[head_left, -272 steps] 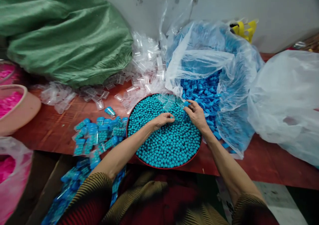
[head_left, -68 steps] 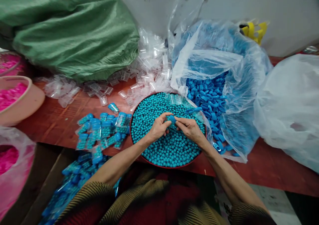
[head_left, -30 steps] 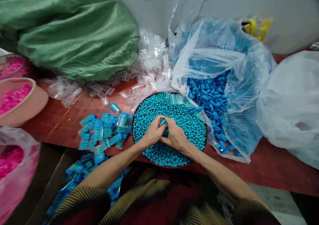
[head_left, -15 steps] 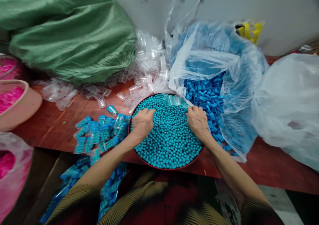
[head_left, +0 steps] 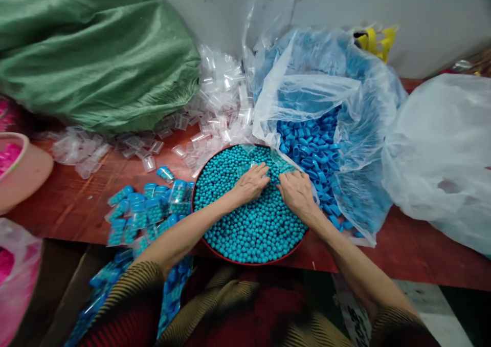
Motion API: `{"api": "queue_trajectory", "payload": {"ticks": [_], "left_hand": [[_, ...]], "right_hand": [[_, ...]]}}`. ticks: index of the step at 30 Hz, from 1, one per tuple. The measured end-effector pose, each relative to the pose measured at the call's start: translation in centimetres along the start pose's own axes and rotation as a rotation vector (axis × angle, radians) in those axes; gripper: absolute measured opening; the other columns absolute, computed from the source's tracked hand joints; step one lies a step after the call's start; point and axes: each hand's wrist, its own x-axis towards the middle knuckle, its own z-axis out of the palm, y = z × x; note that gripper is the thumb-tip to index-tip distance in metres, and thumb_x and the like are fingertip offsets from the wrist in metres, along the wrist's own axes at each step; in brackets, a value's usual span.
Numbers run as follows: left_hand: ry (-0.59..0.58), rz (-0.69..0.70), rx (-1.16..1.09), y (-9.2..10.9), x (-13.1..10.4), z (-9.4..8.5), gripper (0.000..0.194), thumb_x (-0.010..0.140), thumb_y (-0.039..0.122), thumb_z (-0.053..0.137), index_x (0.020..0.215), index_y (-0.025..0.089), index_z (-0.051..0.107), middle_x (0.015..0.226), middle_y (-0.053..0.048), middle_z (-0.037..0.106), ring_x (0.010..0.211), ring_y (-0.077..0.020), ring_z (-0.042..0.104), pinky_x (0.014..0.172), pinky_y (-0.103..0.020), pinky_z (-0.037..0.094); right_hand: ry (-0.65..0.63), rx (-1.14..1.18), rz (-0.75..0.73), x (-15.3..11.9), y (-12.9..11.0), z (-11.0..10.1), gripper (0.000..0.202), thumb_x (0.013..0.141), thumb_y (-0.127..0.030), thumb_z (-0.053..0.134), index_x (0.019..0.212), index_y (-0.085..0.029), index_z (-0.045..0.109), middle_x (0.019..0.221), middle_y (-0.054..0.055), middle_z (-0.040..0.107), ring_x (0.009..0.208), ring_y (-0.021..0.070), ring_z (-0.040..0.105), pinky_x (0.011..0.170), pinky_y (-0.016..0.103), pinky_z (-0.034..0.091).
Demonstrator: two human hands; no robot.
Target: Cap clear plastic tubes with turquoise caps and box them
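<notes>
Beads [head_left: 245, 234], small and turquoise, fill the round red-rimmed tray [head_left: 193, 198], which sits at the near edge of a red table [head_left: 76, 198]. Above its far half is the left hand [head_left: 251, 184], fingers bent and pointing down beside clear containers [head_left: 246, 167] lying on the beads; whether those fingers grip anything cannot be told. To the right of that, over the tray's right part, the right hand [head_left: 296, 191] has its fingers curled under, back upward, and its grasp is hidden too. Just beyond the tray's far right rim, blue caps [head_left: 310, 145] lie heaped in an open plastic bag [head_left: 362, 183]. Behind the tray rises a pile of clear cases [head_left: 226, 106]. Left of the tray, next to its rim, lie bead-filled containers [head_left: 143, 211] with blue tops, and farther left stands a pale pink basin [head_left: 36, 175]. A green cloth [head_left: 95, 55] bulges beyond, to the tray's far left.
</notes>
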Motion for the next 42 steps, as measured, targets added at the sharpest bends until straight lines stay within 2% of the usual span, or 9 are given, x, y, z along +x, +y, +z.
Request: {"api": "queue_trajectory", "payload": {"ticks": [2, 5, 9, 17, 26, 30, 34, 38, 42], "left_hand": [[0.058, -0.060, -0.064, 1.1, -1.4, -0.4, 0.027, 0.090, 0.016, 0.037, 0.099, 0.014, 0.062, 0.127, -0.013, 0.054, 0.126, -0.0234, 0.043, 0.105, -0.043, 0.034], [0.120, -0.359, -0.056, 2.4, -2.2, -1.4, 0.029, 0.092, 0.026, 0.038, 0.110, 0.016, 0.058, 0.109, -0.012, 0.061, 0.109, -0.0222, 0.053, 0.094, -0.036, 0.042], [-0.012, -0.589, -0.014, 3.1, -1.4, -2.1, 0.032, 0.088, 0.039, 0.047, 0.108, 0.016, 0.059, 0.100, -0.012, 0.060, 0.096, -0.0245, 0.056, 0.081, -0.033, 0.045], [-0.164, -0.615, 0.040, 3.9, 2.1, -2.4, 0.024, 0.087, 0.021, 0.046, 0.106, 0.011, 0.057, 0.107, -0.018, 0.056, 0.090, -0.0280, 0.061, 0.074, -0.036, 0.047], [-0.360, -0.493, -0.119, 1.5, -1.1, -3.7, 0.015, 0.075, 0.015, 0.055, 0.088, 0.012, 0.061, 0.080, -0.016, 0.065, 0.087, -0.0315, 0.063, 0.081, -0.042, 0.046], [-0.353, -0.553, -0.289, 1.4, 0.9, -2.2, 0.014, 0.066, 0.006, 0.058, 0.077, 0.012, 0.061, 0.082, -0.016, 0.064, 0.091, -0.0327, 0.062, 0.083, -0.043, 0.045], [-0.321, -0.560, -0.421, 1.2, 2.6, -0.6, 0.015, 0.073, 0.012, 0.054, 0.086, 0.014, 0.060, 0.078, -0.007, 0.062, 0.081, -0.0219, 0.060, 0.076, -0.033, 0.048], [-0.302, -0.582, -0.819, 0.2, 1.8, -0.8, 0.015, 0.078, 0.020, 0.051, 0.091, 0.015, 0.056, 0.058, 0.005, 0.047, 0.052, -0.0092, 0.045, 0.053, -0.021, 0.041], [-0.230, -0.608, -1.328, -0.1, 0.4, -1.1, 0.015, 0.070, 0.023, 0.058, 0.081, 0.014, 0.053, 0.055, 0.008, 0.042, 0.049, -0.0055, 0.038, 0.050, -0.017, 0.033]], "right_hand": [[-0.019, 0.005, -0.007, -0.3, -0.1, -0.1, 0.019, 0.089, -0.018, 0.042, 0.092, -0.015, 0.061, 0.088, 0.011, 0.065, 0.087, 0.0267, 0.052, 0.073, 0.037, 0.030], [-0.053, 0.011, -0.005, -0.6, 0.0, 0.0, 0.021, 0.089, -0.016, 0.041, 0.089, -0.015, 0.062, 0.088, 0.012, 0.065, 0.087, 0.0256, 0.052, 0.071, 0.035, 0.029], [-0.077, 0.033, -0.019, -0.8, 0.1, 0.2, 0.021, 0.089, -0.016, 0.041, 0.087, -0.015, 0.062, 0.086, 0.012, 0.063, 0.083, 0.0236, 0.052, 0.066, 0.033, 0.029], [-0.096, 0.022, -0.002, -0.9, -0.1, -0.1, 0.020, 0.089, -0.018, 0.041, 0.092, -0.014, 0.061, 0.086, 0.011, 0.065, 0.082, 0.0231, 0.055, 0.064, 0.032, 0.029], [-0.158, 0.053, 0.002, -1.0, 0.4, -0.4, 0.019, 0.089, -0.017, 0.043, 0.094, -0.016, 0.061, 0.090, 0.011, 0.065, 0.085, 0.0240, 0.058, 0.062, 0.031, 0.030], [-0.253, 0.115, 0.030, -0.1, 0.1, -0.3, 0.017, 0.090, -0.021, 0.046, 0.098, -0.014, 0.059, 0.094, 0.012, 0.066, 0.087, 0.0246, 0.060, 0.062, 0.030, 0.033], [-0.248, 0.299, 0.109, 1.0, 0.2, 0.5, 0.020, 0.089, -0.026, 0.051, 0.103, -0.013, 0.058, 0.100, 0.014, 0.067, 0.091, 0.0238, 0.062, 0.069, 0.029, 0.038], [-0.159, 0.594, 0.159, 1.0, 1.0, 1.7, 0.021, 0.087, -0.028, 0.052, 0.102, -0.014, 0.058, 0.093, 0.009, 0.069, 0.083, 0.0206, 0.063, 0.070, 0.028, 0.041], [-0.057, 0.813, 0.159, 0.8, 1.4, 2.2, 0.030, 0.083, -0.030, 0.055, 0.108, -0.014, 0.057, 0.079, 0.004, 0.067, 0.074, 0.0187, 0.062, 0.067, 0.028, 0.044]]}}
